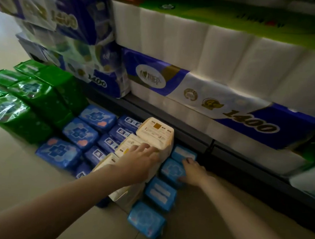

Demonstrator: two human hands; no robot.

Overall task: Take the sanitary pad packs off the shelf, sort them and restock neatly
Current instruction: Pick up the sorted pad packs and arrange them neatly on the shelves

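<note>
The left hand (139,159) lies palm-down on the cream pad packs (154,133), which stand in a row on the floor tiles (6,167). Its fingers (146,147) are extended and slightly spread, pressing on the top face of the middle pack; they do not wrap around it.

The right hand (192,172) reaches to the light blue pad packs (160,193), a row lying just right of the cream row and touching it. The fingertips rest on the far packs of that row and the thumb lies low against the side of the second pack. Fingers appear loosely extended; whether they pinch the pack cannot be determined.

Pad pack locations:
- Dark blue pad packs (80,133) lie in two rows left of the cream row, touching one another.
- Green pad packs (20,111) are grouped further left, against the blue ones.
- All sorted packs sit on the floor in front of the dark shelf base (198,140).

On the shelf above stand toilet roll bundles (193,95) in white and blue wrapping marked "1400", with a green-topped bundle (238,17) stacked on them.
</note>
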